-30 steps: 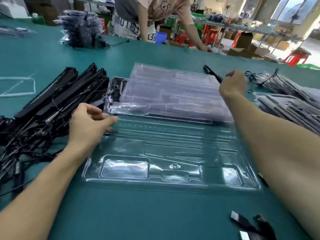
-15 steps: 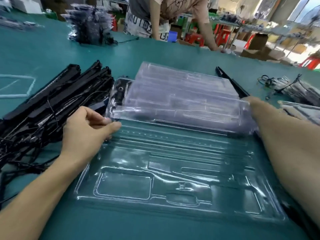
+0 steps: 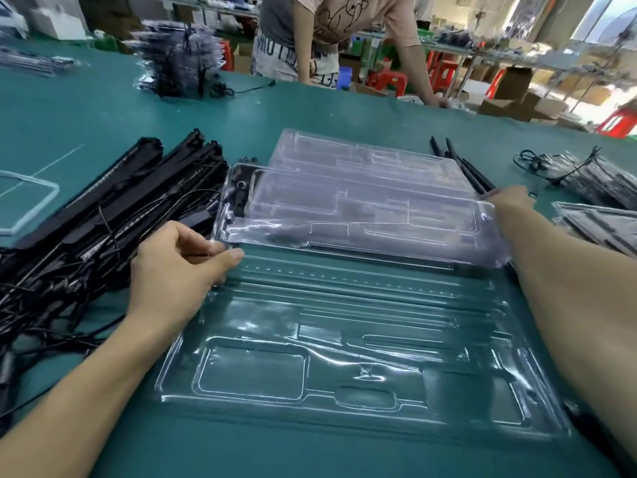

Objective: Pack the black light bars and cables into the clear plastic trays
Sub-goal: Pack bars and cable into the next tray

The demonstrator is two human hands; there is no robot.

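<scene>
Clear plastic tray point(image 3: 344, 357), glossy with moulded pockets, lay flat on the green surface point(image 3: 310, 108), upper tray point(image 3: 362, 208) overlapping its far edge, black light bars point(image 3: 120, 208) piled just left. Left hand point(image 3: 179, 270) grip pinched the upper tray's left corner. Right hand point(image 3: 510, 198) at its right corner, grip unclear. A second earlier the right hand was higher, by the black rods point(image 3: 462, 163).

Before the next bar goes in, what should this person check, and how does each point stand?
1. Empty near clear plastic tray flat on teal table: ok.
2. Reachable pile of long black light bars beside left hand: ok.
3. Untangled black cables: not ok, knotted among the bars.
4. Firm grip by left hand's fingers at the tray's left edge: cannot tell.
5. Hold of right hand on thin black rods beside stack of clear trays: cannot tell.
</scene>
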